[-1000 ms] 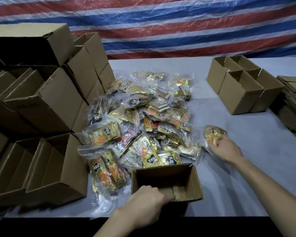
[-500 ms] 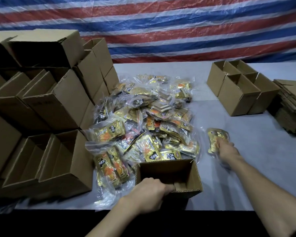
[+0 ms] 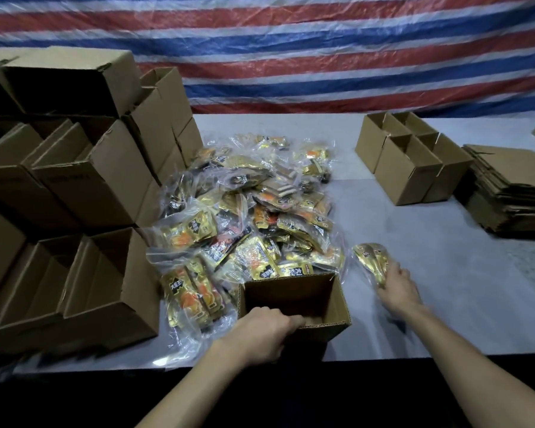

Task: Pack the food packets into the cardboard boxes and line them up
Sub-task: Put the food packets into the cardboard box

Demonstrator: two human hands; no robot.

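Note:
An open cardboard box (image 3: 337, 301) stands at the table's near edge, and my left hand (image 3: 266, 332) grips its near-left rim. Behind it lies a big pile of gold and orange food packets (image 3: 250, 217) in clear plastic. To the right of the box, my right hand (image 3: 397, 288) holds one gold packet (image 3: 371, 257) just above the grey table (image 3: 430, 273). The box's inside looks dark; I cannot tell what is in it.
Stacked open cardboard boxes (image 3: 84, 186) fill the left side, two rows high. A group of small open boxes (image 3: 411, 159) stands at the back right, beside a pile of flattened cartons (image 3: 510, 193). A striped tarpaulin (image 3: 291, 50) hangs behind the table.
My right hand has lifted one gold packet off the pile's right edge and drawn it nearer, towards the box. My left hand has stayed on the box rim.

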